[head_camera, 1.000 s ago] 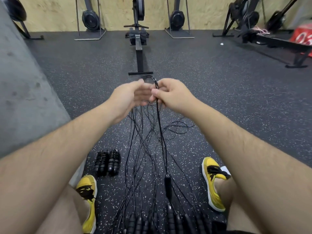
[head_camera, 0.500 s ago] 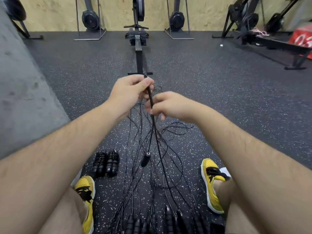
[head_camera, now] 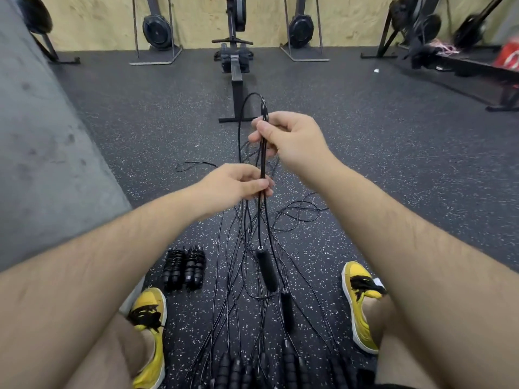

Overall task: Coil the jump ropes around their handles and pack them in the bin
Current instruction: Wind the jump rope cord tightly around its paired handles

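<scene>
Black rope runs doubled between your hands, held up over the loose ropes spread on the floor.

Risk: its handles hang low among those strands. Winding from here may snag a neighbour and drag the tangle along.

Risk: the fold above your right hand may slip free if the pinch loosens.

Right hand: far and high, thumb and fingers pinching both strands. Left hand: nearer and lower, fingers curled round the same strands.

Two coiled ropes lie near left. Bin not in view.
</scene>
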A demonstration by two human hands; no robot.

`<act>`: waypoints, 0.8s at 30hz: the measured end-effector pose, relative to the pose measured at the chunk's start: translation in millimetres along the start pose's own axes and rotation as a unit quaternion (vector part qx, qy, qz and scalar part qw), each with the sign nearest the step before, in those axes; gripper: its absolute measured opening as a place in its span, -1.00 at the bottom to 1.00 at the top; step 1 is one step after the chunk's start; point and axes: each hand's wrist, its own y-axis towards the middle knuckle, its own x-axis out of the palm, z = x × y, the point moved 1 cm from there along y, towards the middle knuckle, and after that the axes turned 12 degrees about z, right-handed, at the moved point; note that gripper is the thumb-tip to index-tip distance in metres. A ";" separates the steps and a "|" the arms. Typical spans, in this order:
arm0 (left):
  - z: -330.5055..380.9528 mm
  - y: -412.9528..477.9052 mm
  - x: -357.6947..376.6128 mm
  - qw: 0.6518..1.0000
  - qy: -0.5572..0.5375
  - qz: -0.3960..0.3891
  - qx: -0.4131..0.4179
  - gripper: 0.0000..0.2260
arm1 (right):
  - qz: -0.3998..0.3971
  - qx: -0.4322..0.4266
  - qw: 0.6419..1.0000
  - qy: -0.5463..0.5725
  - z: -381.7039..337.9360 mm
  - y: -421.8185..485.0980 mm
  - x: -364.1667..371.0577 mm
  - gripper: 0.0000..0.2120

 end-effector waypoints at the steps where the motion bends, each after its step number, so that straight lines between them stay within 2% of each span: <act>1: 2.5 0.1 0.9 1.000 -0.003 0.019 0.009 -0.88 | 0.002 0.003 1.000 0.014 0.3 -0.1 -0.3 -0.87; 4: 11.9 4.8 -4.2 0.996 -0.009 0.076 0.049 -0.89 | -0.011 0.044 0.999 0.027 -1.0 0.2 -4.2 -0.81; 6: 18.4 9.3 -10.4 0.990 -0.019 0.118 0.080 -0.88 | -0.074 0.080 0.992 -0.060 0.6 -2.2 -10.8 -0.78; 9: 29.5 11.9 -18.6 0.980 -0.056 0.170 0.090 -0.87 | -0.216 0.069 0.943 -0.244 13.4 -16.0 -13.7 -0.77; 11: 32.3 12.8 -21.4 0.978 -0.073 0.177 0.087 -0.85 | -0.245 0.060 0.930 -0.267 23.1 -25.5 -7.2 -0.84; 19: 28.5 13.4 -36.4 0.975 -0.104 0.179 0.082 -0.88 | -0.084 -0.006 0.978 -0.189 25.7 -19.6 14.3 -0.88; 22: 12.9 12.6 -34.8 0.985 -0.066 0.149 0.057 -0.91 | -0.007 -0.019 0.994 -0.103 15.8 -12.7 17.4 -0.90; 24: 4.0 10.6 -29.0 0.992 -0.041 0.116 0.037 -0.85 | 0.024 -0.021 0.997 -0.063 10.1 -9.4 16.4 -0.91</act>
